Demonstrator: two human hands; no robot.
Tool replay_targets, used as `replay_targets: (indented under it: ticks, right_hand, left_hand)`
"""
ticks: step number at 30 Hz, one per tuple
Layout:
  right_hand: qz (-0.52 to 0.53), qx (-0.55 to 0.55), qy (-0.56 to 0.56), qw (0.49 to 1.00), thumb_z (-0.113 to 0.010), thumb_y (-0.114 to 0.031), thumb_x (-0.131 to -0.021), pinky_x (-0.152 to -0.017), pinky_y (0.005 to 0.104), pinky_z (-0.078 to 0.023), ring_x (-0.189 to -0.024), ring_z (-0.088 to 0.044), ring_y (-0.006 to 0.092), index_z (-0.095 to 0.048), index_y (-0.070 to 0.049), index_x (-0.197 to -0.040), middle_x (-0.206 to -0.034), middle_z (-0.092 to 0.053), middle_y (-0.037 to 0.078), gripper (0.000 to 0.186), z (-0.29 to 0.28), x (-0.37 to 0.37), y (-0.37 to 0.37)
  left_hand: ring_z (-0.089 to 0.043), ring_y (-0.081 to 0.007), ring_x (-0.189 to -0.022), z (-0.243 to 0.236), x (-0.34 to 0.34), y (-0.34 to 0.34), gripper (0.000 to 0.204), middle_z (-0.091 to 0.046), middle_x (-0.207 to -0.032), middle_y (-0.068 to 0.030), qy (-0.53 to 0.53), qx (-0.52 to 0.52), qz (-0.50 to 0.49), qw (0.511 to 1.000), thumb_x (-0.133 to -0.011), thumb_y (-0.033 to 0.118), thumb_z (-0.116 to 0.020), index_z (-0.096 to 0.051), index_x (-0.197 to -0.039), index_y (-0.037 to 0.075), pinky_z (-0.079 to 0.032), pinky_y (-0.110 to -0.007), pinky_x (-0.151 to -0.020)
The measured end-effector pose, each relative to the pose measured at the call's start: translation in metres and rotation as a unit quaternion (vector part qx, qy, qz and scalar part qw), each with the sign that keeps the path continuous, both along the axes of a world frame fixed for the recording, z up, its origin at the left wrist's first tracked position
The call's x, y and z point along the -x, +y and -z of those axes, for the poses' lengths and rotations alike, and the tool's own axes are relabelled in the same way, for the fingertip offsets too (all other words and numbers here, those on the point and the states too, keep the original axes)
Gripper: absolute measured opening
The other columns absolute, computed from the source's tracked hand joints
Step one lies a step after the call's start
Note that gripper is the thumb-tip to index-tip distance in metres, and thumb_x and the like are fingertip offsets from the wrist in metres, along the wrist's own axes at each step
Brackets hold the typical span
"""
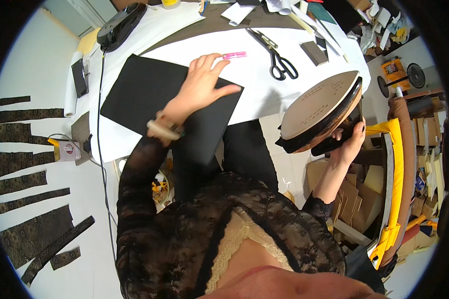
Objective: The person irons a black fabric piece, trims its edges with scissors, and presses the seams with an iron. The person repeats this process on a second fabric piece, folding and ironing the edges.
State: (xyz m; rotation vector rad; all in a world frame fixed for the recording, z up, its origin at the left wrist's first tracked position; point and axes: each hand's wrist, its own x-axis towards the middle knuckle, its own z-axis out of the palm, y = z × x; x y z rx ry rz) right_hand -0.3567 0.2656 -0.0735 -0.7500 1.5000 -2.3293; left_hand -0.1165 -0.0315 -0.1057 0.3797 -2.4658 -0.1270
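My left hand (199, 87) is spread over a black sheet (144, 82) on the white-covered table. Its thumb stands apart from the other fingers. Just beyond the fingertips lies a small pink stick-like item (234, 55); I cannot tell whether they touch it. Out to the right, past the table's near edge, my right hand (353, 142) grips a round beige-faced piece (319, 107) from its right side. Black and brown layers show along that piece's rim, and small dark marks dot its face. Most of the right fingers are hidden behind it.
Black-handled scissors (279, 62) and a dark flat block (314, 53) lie on the table. A black device (122, 27) with a cable stands at the far left. Patterned dark strips (27, 115) are at the left; cardboard pieces (354, 199) and a yellow-edged rack (395, 174) stand at right.
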Motion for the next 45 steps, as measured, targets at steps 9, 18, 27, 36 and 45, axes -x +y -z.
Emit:
replay_targets:
  ticks: [9,18,27,36,45]
  right_hand:
    - [-0.004,0.003,-0.023,1.000,-0.063,-0.037,-0.094,-0.043,0.0254,-0.042,-0.045,-0.049,0.0115,-0.052,0.003,-0.115,-0.076,-0.061,0.010,0.047,0.015,-0.007,-0.001]
    - [-0.061,0.094,0.079,0.991,-0.074,-0.037,-0.085,-0.042,0.0259,-0.044,-0.046,-0.051,0.0118,-0.055,0.004,-0.113,-0.076,-0.062,0.010,0.053,-0.030,-0.022,-0.043]
    - [-0.168,0.103,0.139,0.970,-0.074,-0.053,-0.079,-0.046,0.0221,-0.047,-0.058,-0.060,0.0123,-0.054,0.005,-0.114,-0.089,-0.065,0.012,0.070,-0.082,-0.019,-0.093]
    - [-0.311,0.023,0.232,0.921,-0.080,-0.061,-0.068,-0.084,0.0312,-0.054,-0.092,-0.068,0.0201,-0.062,0.005,-0.108,-0.100,-0.069,0.014,0.079,-0.121,-0.039,-0.120]
    - [-0.266,-0.035,0.281,0.921,-0.078,-0.069,-0.065,-0.082,0.0286,-0.053,-0.087,-0.068,0.0188,-0.062,0.005,-0.102,-0.097,-0.068,0.013,0.084,-0.140,-0.040,-0.118]
  left_hand:
    - [-0.034,-0.0321,-0.140,0.007,-0.162,0.066,0.072,-0.037,-0.149,-0.0154,-0.300,0.056,0.081,0.949,-0.074,0.008,-0.068,-0.043,-0.141,0.016,-0.032,-0.046,-0.115]
    - [-0.061,-0.0330,-0.084,-0.155,-0.103,0.019,0.033,-0.063,-0.088,-0.0125,-0.189,0.016,0.136,0.972,-0.066,-0.008,-0.060,-0.060,-0.096,0.003,-0.048,-0.042,-0.072]
    - [-0.052,-0.0273,-0.052,-0.140,-0.063,0.002,0.052,-0.049,-0.057,-0.0055,-0.069,0.041,0.128,0.988,-0.060,0.052,-0.082,-0.055,-0.070,0.009,-0.039,-0.034,-0.049]
    - [-0.039,-0.0192,-0.045,-0.126,-0.078,0.019,0.061,-0.033,-0.050,-0.0004,0.036,0.026,0.133,0.990,-0.056,0.060,-0.082,-0.046,-0.060,0.011,-0.031,-0.030,-0.046]
    - [-0.055,-0.0224,-0.051,-0.119,-0.074,0.022,0.053,-0.048,-0.052,-0.0012,0.039,0.069,0.102,0.992,-0.062,0.060,-0.078,-0.059,-0.067,0.010,-0.041,-0.031,-0.052]
